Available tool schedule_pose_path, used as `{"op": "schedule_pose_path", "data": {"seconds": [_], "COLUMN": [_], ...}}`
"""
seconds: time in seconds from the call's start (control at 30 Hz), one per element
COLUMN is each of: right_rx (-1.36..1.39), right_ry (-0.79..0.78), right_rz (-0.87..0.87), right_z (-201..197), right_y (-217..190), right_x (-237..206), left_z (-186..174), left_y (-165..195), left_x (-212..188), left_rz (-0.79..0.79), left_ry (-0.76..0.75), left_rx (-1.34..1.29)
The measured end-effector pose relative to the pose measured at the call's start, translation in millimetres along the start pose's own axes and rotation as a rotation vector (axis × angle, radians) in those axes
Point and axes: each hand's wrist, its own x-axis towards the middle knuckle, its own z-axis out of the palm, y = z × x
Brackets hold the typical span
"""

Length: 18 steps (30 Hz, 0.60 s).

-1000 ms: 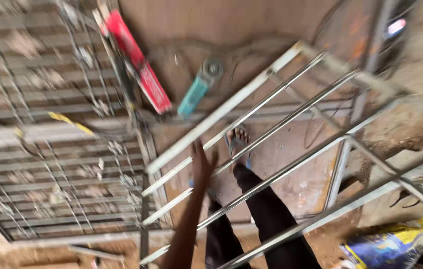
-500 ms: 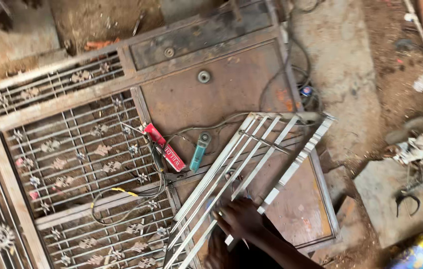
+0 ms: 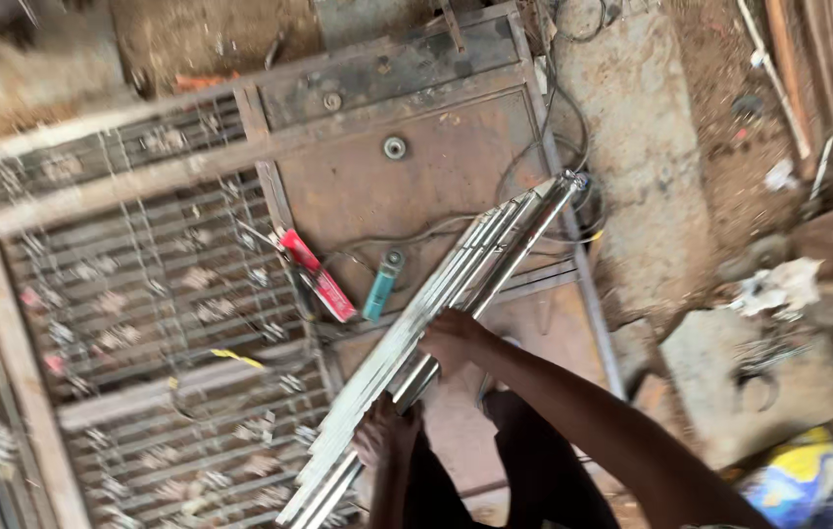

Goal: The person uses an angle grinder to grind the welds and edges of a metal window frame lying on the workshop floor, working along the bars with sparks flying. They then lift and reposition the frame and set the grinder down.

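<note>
over rusty gate (image 3: 407, 196): both hands (image 3: 451, 338) gripping steel frame (image 3: 436, 294).

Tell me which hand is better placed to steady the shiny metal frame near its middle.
Probably the right hand: it grips the metal frame farther up, nearer its middle. The left hand holds it close to the lower end.

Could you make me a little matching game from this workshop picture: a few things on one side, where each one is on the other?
Things:
1. shiny steel tube frame
2. red flat tool
3. teal-handled tool
4. blue and yellow bag

Places:
A. bottom right corner, on the ground
B. gripped by the left hand and right hand
C. lying on the rusty metal gate, nearer the grille
D. lying on the gate, just left of the frame

Pairs: 1-B, 2-C, 3-D, 4-A
</note>
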Motion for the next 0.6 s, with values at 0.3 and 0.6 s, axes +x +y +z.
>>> {"op": "schedule_pose_path", "data": {"seconds": [0.3, 0.6], "right_rx": [-0.017, -0.181], "right_ry": [0.353, -0.314], "right_rz": [-0.13, 0.062], "right_z": [-3, -7], "right_y": [8, 16], "right_x": [-48, -67], "left_z": [29, 51], "left_y": [2, 22], "left_x": [-29, -54], "left_rz": [0.073, 0.154], "left_ry": [0.242, 0.34], "left_rx": [0.042, -0.033]}}
